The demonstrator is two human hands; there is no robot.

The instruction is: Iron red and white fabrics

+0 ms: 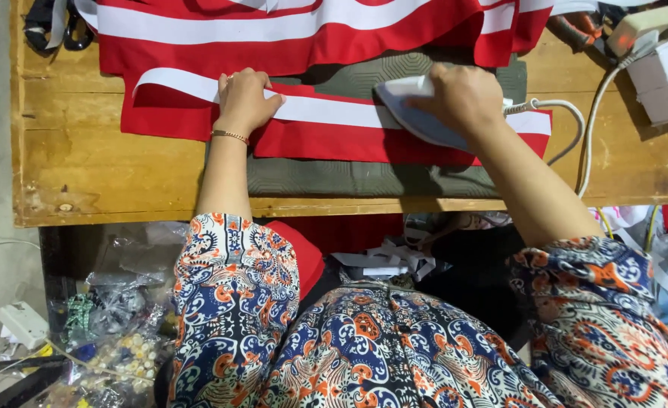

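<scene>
A red cloth (326, 142) with a white strip (334, 110) sewn along it lies over a grey-green pad (349, 180) on the wooden table (84, 166). My left hand (245, 98) presses flat on the white strip near its left end, a thin bracelet on the wrist. My right hand (464, 97) grips the handle of a white electric iron (409, 109), whose sole rests on the strip with its tip pointing left. More red cloth with white stripes (288, 30) is bunched at the table's far side.
The iron's white cord (587, 132) loops to the right toward white boxes (666, 75) at the table's right end. Dark straps (54, 26) lie at the far left corner. Below the table sit plastic bags of small items (115, 332), cloth scraps (394, 261) and a white adapter (23, 323).
</scene>
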